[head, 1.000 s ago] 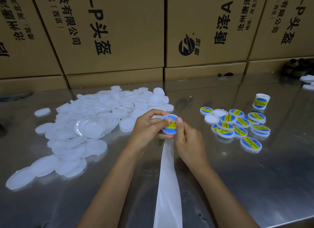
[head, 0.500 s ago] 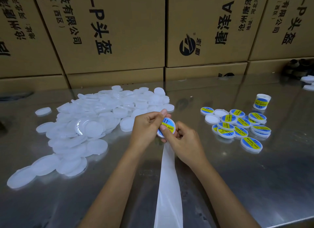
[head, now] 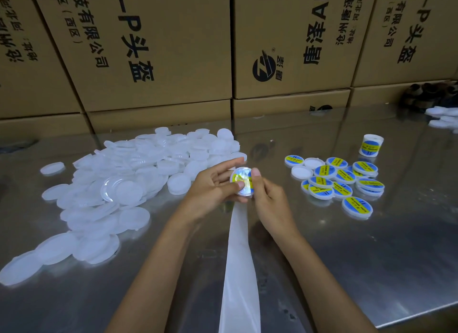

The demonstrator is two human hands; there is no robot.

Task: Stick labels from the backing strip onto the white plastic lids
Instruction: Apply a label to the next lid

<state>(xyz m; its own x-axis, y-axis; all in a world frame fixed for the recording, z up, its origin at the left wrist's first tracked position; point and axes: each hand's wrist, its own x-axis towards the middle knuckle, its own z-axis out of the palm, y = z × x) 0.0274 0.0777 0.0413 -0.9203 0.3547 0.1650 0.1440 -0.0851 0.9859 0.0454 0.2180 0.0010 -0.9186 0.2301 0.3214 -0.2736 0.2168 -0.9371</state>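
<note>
Over the middle of the table, both hands hold one white lid (head: 244, 182) that carries a blue and yellow label. My left hand (head: 213, 186) grips the lid, its thumb pressed on the label face. My right hand (head: 269, 196) pinches the lid's right edge. A white backing strip (head: 239, 258) runs from under the hands toward me. A large heap of bare white lids (head: 128, 179) lies to the left. Several labelled lids (head: 342, 181) lie in a cluster to the right. A label roll (head: 371, 145) stands behind them.
The table (head: 347, 258) is shiny metal; its front edge shows at lower right. Stacked cardboard boxes (head: 161, 47) wall off the back. More white lids (head: 443, 117) sit at the far right edge, with a dark object behind them.
The lid has tilted so its label catches glare. My left thumb has slid onto the label face, and my right fingers have shifted to the lid's right edge.
</note>
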